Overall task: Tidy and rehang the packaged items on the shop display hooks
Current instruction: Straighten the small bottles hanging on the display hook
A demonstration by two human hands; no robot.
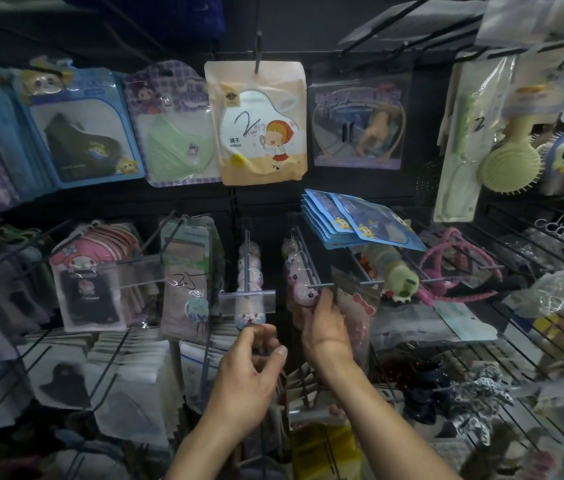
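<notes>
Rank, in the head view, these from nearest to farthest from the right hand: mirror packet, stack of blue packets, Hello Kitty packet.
1. Hello Kitty packet, right beside the right hand, on its right.
2. Stack of blue packets, above the hand.
3. Mirror packet, top row, up and left.

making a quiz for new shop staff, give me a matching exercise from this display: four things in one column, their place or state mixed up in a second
Things
1 mirror packet
2 blue packets
3 hairbrush
4 right hand

Place or state
a lying loose across the hook arms
b pale yellow, upper right
c hanging from a top hook, centre
d at a hook tip, gripping a clear packet

Pairs: 1-c, 2-a, 3-b, 4-d
</notes>
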